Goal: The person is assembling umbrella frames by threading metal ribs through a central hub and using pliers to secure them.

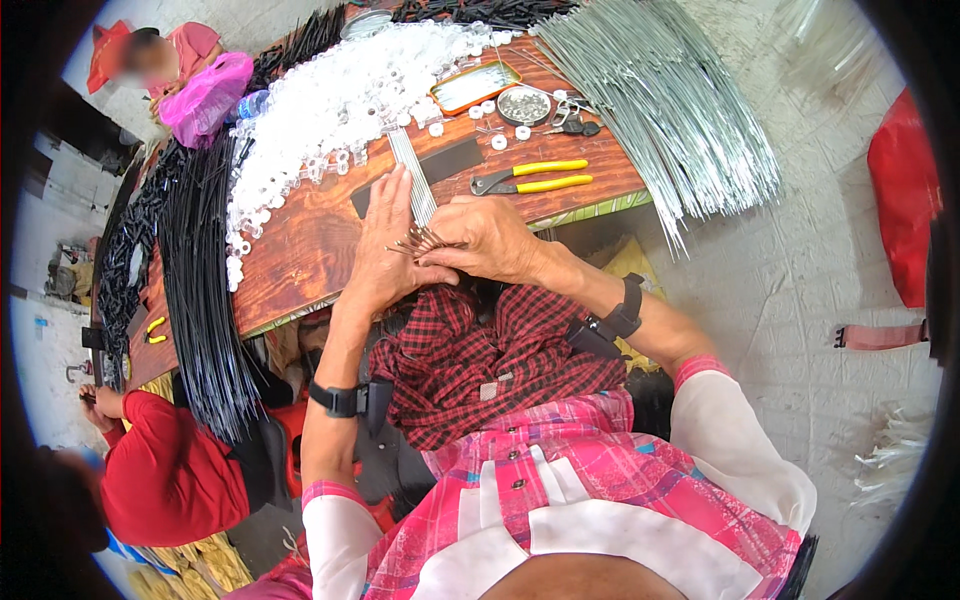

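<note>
Item: bundle of thin metal rods [420, 215], silver, their near ends brownish and fanned out between my two hands, the far ends resting on the table [300, 250] just ahead of me. By my judgement light and stiff, each one springy, smooth enough to slide out of the bunch; best held close to the near ends, where the tips can be kept level (a loose grip would let them scatter).

Left hand [380, 250]: raised upright behind the bundle, fingers nearly straight and together, palm backing the rod tips.

Right hand [485, 240]: curled over from the right, fingertips closed on the rod ends in a pinch.

Nearby on the table: flat dark plate [455, 160] under the rods; yellow-handled pliers [535, 178]; round tin of small parts [524, 105]; heap of white plastic rings [340, 95]; long grey wires [660, 100] hanging off the right edge; black wires [195, 290] draped off the left edge.
</note>
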The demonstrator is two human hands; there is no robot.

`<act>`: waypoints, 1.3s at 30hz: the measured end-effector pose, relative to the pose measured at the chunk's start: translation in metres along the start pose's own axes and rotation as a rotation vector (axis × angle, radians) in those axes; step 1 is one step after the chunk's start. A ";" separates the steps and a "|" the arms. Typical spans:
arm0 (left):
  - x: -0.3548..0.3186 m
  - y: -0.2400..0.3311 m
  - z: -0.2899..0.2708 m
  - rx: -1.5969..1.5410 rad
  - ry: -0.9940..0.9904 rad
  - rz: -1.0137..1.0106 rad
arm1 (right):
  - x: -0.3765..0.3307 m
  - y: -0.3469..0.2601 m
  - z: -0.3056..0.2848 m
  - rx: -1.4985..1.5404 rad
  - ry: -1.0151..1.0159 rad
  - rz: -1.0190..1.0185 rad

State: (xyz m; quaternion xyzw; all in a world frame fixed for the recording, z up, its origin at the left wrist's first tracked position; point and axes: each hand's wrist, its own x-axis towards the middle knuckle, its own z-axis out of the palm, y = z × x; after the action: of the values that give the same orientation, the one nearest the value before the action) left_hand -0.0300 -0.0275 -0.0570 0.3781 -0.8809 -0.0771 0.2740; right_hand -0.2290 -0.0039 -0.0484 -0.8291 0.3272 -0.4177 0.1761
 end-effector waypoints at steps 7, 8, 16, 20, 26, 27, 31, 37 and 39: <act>0.013 0.047 -0.082 -0.478 0.026 0.009 | 0.001 0.000 -0.004 -0.023 0.014 -0.004; 0.016 0.051 -0.087 -0.443 0.052 0.037 | 0.002 0.000 -0.005 -0.046 0.013 0.008; 0.021 0.066 -0.086 -0.312 0.173 0.009 | 0.001 0.000 -0.008 -0.051 -0.010 0.018; 0.021 0.064 -0.088 -0.293 0.184 -0.009 | 0.003 0.002 -0.008 -0.011 -0.003 -0.007; 0.020 0.060 -0.086 -0.330 0.183 -0.055 | -0.002 0.003 -0.008 -0.074 0.010 0.006; 0.020 0.059 -0.086 -0.350 0.175 -0.059 | -0.002 0.003 -0.009 -0.063 0.034 -0.011; 0.020 0.058 -0.086 -0.359 0.158 -0.061 | -0.004 0.006 -0.008 -0.057 0.041 -0.017; 0.021 0.055 -0.085 -0.393 0.156 -0.068 | -0.006 0.007 -0.009 0.012 0.058 0.019; 0.021 0.055 -0.085 -0.409 0.169 -0.066 | -0.005 0.009 -0.009 0.023 0.058 0.014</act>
State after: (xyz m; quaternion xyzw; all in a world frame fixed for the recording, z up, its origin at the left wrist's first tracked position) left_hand -0.0304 0.0019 0.0417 0.3486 -0.8079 -0.2310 0.4152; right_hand -0.2417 -0.0066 -0.0513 -0.8122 0.3332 -0.4440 0.1794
